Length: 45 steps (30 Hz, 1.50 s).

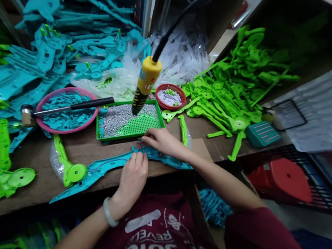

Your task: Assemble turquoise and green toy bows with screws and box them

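Touching bow-shaped blue plastic [112, 162]

A workshop, shown by the tray [141, 124] of metal bits [114, 122] and corded tool [147, 82] beyond the right hand [164, 142], the hammer [72, 107] beyond and left of the left hand [133, 172], and plastic parts [227, 97] heaped farther out.

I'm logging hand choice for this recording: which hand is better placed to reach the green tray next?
Probably the right hand: it lies nearer the green tray, while the left hand rests lower, on the blue part.
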### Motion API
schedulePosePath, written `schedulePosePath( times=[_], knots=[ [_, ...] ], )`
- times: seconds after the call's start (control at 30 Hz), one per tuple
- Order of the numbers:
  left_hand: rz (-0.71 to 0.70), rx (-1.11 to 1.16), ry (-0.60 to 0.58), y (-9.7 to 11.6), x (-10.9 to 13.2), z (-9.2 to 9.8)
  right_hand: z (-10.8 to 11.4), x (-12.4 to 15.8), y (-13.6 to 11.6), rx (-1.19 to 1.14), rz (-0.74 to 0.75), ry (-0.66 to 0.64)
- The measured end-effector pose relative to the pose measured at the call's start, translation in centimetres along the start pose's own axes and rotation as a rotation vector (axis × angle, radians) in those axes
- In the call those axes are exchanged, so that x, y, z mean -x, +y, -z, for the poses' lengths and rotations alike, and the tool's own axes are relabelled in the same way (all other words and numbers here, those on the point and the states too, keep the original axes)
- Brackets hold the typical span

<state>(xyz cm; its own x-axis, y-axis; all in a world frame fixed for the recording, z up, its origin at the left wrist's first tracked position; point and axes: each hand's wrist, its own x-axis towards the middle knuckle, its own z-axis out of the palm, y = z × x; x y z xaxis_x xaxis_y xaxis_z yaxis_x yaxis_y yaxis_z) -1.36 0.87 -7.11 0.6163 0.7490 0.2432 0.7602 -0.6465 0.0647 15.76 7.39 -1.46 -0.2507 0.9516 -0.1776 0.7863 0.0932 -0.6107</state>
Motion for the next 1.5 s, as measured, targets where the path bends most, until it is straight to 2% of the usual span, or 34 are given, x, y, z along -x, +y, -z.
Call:
schedulePosePath(
  times=[0.07, 0.17, 0.23, 0.4, 0.47, 0.6, 0.63, 0.73, 0.77, 0.8, 0.93, 1.0, 1.07, 1.13, 1.3, 1.4, 1.5],
  knots=[
    [-0.005, -0.023, 0.009, 0.0, 0.0, 0.0, 0.5, -2.2, -1.3, -0.02, 0.0, -0.14],
    [-0.013, -0.052, 0.03, 0.0, -0.1, 0.1, 0.4, -3.7, -2.4, -0.065, 0.048, -0.256],
    [-0.016, -0.063, 0.041, 0.0, -0.1, 0.2, -0.2, -3.9, -2.7, -0.11, 0.042, -0.265],
    [-0.049, -0.06, 0.047, -0.3, 0.0, 0.6, -1.2, -4.0, -2.6, -0.311, 0.006, -0.187],
    [-0.068, -0.054, 0.054, -0.6, 0.0, 0.7, -0.7, -3.9, -2.4, -0.407, 0.012, -0.275],
    [-0.116, -0.009, 0.071, -1.1, 0.3, 0.8, 0.8, -3.3, -2.0, -0.62, -0.029, -0.531],
    [-0.124, 0.007, 0.064, -1.2, 0.4, 0.8, 1.0, -3.1, -1.9, -0.599, -0.029, -0.527],
    [-0.131, 0.05, 0.05, -1.3, 0.9, 0.7, 1.2, -2.8, -2.0, -0.366, 0.028, -0.375],
    [-0.129, 0.06, 0.065, -1.2, 1.2, 0.6, 1.2, -2.7, -2.1, -0.303, 0.052, -0.367],
    [-0.126, 0.07, 0.087, -1.0, 1.4, 0.5, 1.4, -2.6, -2.1, -0.266, 0.071, -0.399],
    [-0.06, 0.108, 0.202, -0.2, 2.1, 0.2, 3.0, -2.2, -1.9, -0.31, 0.114, -0.68],
    [-0.009, 0.119, 0.23, 0.1, 2.2, 0.2, 4.1, -1.9, -1.2, -0.292, 0.128, -0.72],
    [0.008, 0.117, 0.245, 0.2, 2.3, 0.2, 4.8, -1.4, -0.5, -0.17, 0.191, -0.665],
    [-0.008, 0.104, 0.255, 0.2, 2.2, 0.4, 4.8, -0.8, 0.1, 0.003, 0.29, -0.556],
    [-0.024, 0.131, 0.257, 0.0, 2.0, 0.7, 2.2, 0.6, 0.4, 0.3, 0.462, -0.23],
    [0.035, 0.201, 0.293, 0.0, 1.7, 0.7, 1.1, 0.8, 0.3, 0.208, 0.601, -0.116],
    [0.087, 0.218, 0.303, -0.1, 1.2, 0.7, 1.1, 1.1, 0.4, -0.028, 0.725, -0.098]
  ],
)
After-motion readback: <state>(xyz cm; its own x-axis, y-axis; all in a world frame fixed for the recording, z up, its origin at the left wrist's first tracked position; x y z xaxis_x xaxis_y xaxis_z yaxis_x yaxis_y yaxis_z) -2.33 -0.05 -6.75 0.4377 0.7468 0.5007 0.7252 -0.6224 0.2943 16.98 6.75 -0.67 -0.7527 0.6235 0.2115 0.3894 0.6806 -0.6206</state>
